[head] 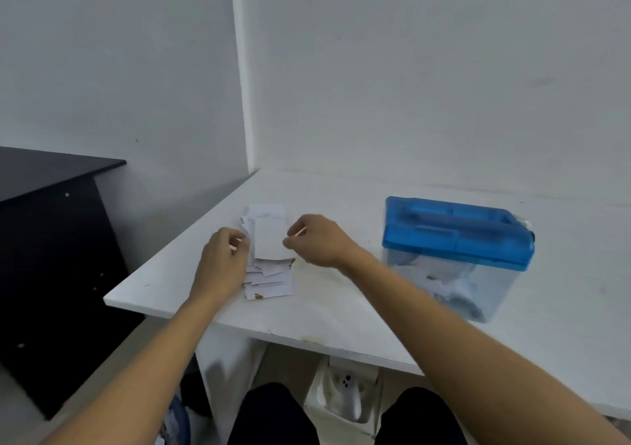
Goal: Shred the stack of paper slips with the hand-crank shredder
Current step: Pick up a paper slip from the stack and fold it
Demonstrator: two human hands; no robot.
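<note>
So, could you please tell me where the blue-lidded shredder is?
In the head view, the clear plastic shredder with the blue lid stands on the white table, to the right of the right hand and the stack of white paper slips.

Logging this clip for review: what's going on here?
A person sits at a white table, left hand and right hand each pinching a side edge of the top slip over the stack of paper slips. The hand-crank shredder, blue lid on, stands untouched to the right, shreds already in its clear bin.

White table (341,191), black desk (47,171) alongside
</note>
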